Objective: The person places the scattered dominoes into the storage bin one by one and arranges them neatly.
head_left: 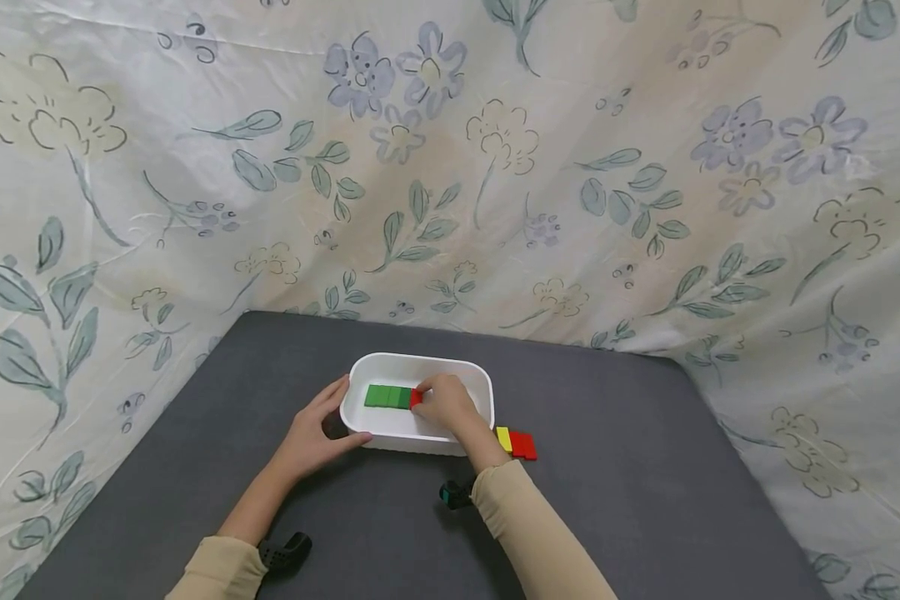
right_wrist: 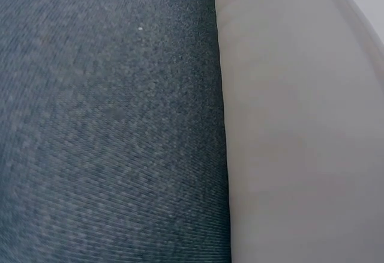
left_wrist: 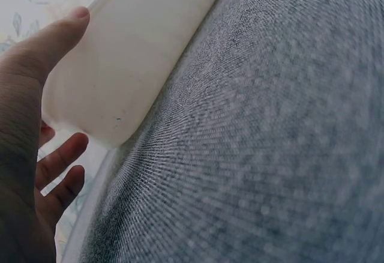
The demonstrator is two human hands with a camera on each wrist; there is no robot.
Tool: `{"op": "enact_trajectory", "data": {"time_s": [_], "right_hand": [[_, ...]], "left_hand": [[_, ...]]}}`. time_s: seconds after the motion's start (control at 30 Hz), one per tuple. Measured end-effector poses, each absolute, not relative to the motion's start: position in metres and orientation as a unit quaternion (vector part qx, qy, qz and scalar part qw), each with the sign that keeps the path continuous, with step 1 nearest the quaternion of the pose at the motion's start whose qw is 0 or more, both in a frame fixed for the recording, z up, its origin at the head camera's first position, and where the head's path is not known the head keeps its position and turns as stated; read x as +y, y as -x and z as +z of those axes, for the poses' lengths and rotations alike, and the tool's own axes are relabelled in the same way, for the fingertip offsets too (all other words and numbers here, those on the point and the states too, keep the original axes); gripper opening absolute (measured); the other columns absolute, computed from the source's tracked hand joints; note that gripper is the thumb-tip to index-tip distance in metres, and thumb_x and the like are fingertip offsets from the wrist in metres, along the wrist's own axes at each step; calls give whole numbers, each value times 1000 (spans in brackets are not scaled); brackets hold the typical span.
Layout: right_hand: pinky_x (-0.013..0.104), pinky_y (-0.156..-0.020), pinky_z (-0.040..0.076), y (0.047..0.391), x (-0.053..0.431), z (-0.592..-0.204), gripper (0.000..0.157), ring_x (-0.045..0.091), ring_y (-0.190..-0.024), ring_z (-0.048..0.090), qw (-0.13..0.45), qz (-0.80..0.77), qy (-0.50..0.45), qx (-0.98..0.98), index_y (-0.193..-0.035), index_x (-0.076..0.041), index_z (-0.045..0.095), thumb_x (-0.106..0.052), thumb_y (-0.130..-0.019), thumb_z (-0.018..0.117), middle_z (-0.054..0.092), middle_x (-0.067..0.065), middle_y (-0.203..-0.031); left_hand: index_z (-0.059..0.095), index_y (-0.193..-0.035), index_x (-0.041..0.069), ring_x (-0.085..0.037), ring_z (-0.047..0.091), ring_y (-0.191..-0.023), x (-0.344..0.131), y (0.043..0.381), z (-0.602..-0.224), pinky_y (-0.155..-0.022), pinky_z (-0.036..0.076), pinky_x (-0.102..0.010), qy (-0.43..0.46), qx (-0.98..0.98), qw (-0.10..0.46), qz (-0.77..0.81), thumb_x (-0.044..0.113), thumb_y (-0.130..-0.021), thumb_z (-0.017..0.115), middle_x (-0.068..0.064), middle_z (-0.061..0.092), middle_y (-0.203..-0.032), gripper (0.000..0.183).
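A white plastic tub (head_left: pixel 420 446) stands on the dark table, its wall (left_wrist: pixel 132 59) filling the upper part of the left wrist view. My left hand (head_left: pixel 311 437) holds its left end, thumb along the front wall and fingers round the far side. Inside lies a row of several green tiles (head_left: pixel 384 397), the rightmost one darker. At the right end of that row, my right hand (head_left: pixel 448 403) pinches a red tile (head_left: pixel 416 398), partly hidden by the fingers. The right wrist view shows only the tub's outer wall (right_wrist: pixel 300 131) and the table cloth.
Beside the tub's front right corner, next to my right wrist, lie a yellow tile (head_left: pixel 504 439) and red tiles (head_left: pixel 523 445). Dark straps sit at both wrists. A flowered curtain (head_left: pixel 450 208) hangs behind and along the sides of the table (head_left: pixel 630 467).
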State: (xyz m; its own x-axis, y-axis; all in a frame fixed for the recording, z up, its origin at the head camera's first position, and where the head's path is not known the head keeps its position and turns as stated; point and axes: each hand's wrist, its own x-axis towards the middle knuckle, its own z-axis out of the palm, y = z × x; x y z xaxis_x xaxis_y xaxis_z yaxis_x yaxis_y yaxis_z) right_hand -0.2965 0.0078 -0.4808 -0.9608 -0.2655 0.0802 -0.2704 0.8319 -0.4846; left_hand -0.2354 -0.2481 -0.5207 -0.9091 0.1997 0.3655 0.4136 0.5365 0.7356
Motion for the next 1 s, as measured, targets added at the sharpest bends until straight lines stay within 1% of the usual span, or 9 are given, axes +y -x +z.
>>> {"op": "enact_trajectory", "data": {"time_s": [0.3, 0.47, 0.57, 0.7, 0.83, 0.93, 1.0], "right_hand": [[43, -103, 54, 294, 5, -477, 31, 29, -114, 68, -3, 254, -132, -958, -116, -3, 81, -16, -88, 86, 78, 10, -118], [44, -103, 54, 292, 6, -476, 36, 29, -112, 67, -8, 252, -124, -960, -117, -4, 80, -19, -86, 89, 77, 10, -119], [45, -105, 52, 294, 6, -477, 41, 28, -115, 64, -19, 255, -110, -960, -121, -6, 79, -22, -85, 90, 75, 10, -124], [48, -109, 50, 294, 9, -475, 42, 29, -121, 62, -23, 268, -112, -957, -126, -7, 78, -25, -88, 87, 73, 10, -129], [50, -111, 49, 290, 16, -468, 40, 33, -126, 64, 4, 284, -152, -947, -126, -4, 77, -25, -92, 82, 74, 12, -130], [48, -104, 53, 287, 24, -463, 38, 32, -118, 68, 32, 286, -183, -940, -126, -3, 77, -24, -94, 79, 75, 12, -129], [47, -97, 56, 282, 32, -459, 37, 31, -111, 69, 51, 280, -198, -938, -126, -3, 77, -24, -95, 78, 76, 11, -128]], "left_hand": [[38, -163, 2, -46, 36, -154, -249, 236, -522, -117, 34, -69, 176, -870, 120, -445, 37, -81, 95, -20, 39, -168, 106], [38, -163, 2, -46, 36, -154, -248, 236, -521, -118, 34, -69, 174, -871, 119, -444, 38, -81, 94, -20, 39, -168, 106], [38, -163, 2, -46, 36, -154, -247, 235, -520, -118, 34, -69, 170, -873, 115, -442, 39, -81, 94, -20, 39, -168, 106], [38, -163, 2, -46, 35, -154, -246, 235, -519, -118, 33, -69, 168, -874, 114, -442, 39, -81, 94, -21, 39, -168, 106], [37, -163, 2, -46, 35, -155, -245, 234, -518, -118, 33, -69, 167, -874, 112, -442, 39, -82, 94, -20, 39, -168, 106], [37, -164, 2, -46, 35, -155, -245, 234, -517, -119, 32, -69, 165, -874, 110, -443, 40, -81, 94, -20, 38, -168, 106], [37, -164, 3, -46, 34, -155, -244, 235, -517, -119, 32, -69, 164, -873, 111, -447, 39, -81, 94, -20, 38, -168, 106]]}}
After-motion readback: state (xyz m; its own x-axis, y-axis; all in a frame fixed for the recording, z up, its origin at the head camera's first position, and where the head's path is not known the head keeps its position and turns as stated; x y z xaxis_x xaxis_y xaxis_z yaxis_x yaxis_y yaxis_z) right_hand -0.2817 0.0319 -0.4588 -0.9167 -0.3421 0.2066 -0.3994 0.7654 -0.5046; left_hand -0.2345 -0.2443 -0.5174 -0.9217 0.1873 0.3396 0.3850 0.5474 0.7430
